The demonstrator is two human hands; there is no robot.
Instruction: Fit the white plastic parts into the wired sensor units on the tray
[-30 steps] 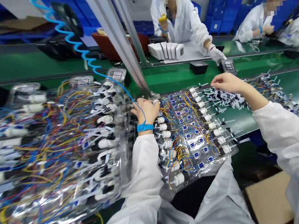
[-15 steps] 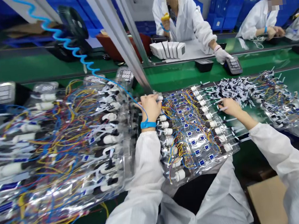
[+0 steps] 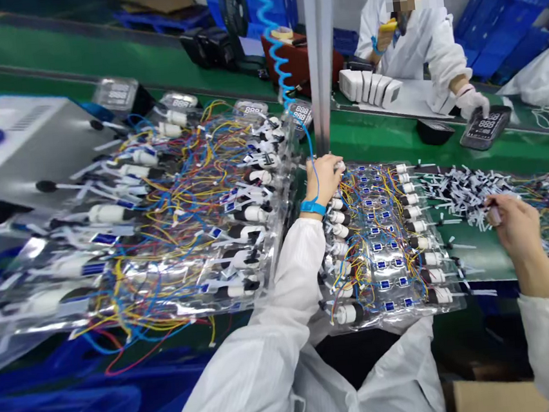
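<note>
Bright light; white glare streaks the tray (image 3: 385,237) along its near edge; blur softens the worktop (image 3: 478,255) leftward.

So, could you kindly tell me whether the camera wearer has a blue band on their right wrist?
No, the blue band is around the wrist of the left hand, while the right hand has none.

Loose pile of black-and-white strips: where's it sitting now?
Head view, right of centre on the green bench: the pile lies just right of the clear tray, by the right hand's fingertips.
</note>
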